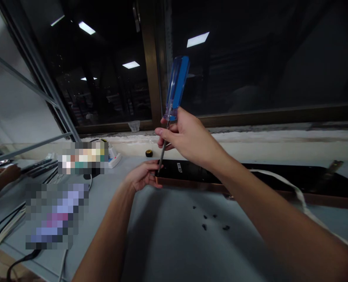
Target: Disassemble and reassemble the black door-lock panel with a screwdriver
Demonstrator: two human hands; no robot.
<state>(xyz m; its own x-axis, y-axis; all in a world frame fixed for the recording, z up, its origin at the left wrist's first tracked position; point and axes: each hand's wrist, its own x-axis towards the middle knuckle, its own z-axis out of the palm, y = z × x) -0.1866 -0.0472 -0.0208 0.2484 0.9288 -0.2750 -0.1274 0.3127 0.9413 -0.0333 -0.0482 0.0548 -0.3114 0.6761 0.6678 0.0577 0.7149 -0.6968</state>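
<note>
My right hand (181,135) pinches the metal shaft of a screwdriver (176,88) just below its clear and blue handle. The screwdriver stands nearly upright, its tip down at the left end of a long black case (188,171) with copper-coloured sides. My left hand (141,175) grips that end of the case, thumb side on top and fingers around the edge. A small white label (179,167) is stuck on the black top face. In front of the case lie several small dark screws (204,226). Whether the tip sits in a screw is too small to tell.
A white cable (291,184) runs over the case towards the right. At the back stand a small black and gold knob (149,153) and a white power strip (114,160). Cables lie at left, near another person's hand (11,172). A window (250,58) rises behind the table.
</note>
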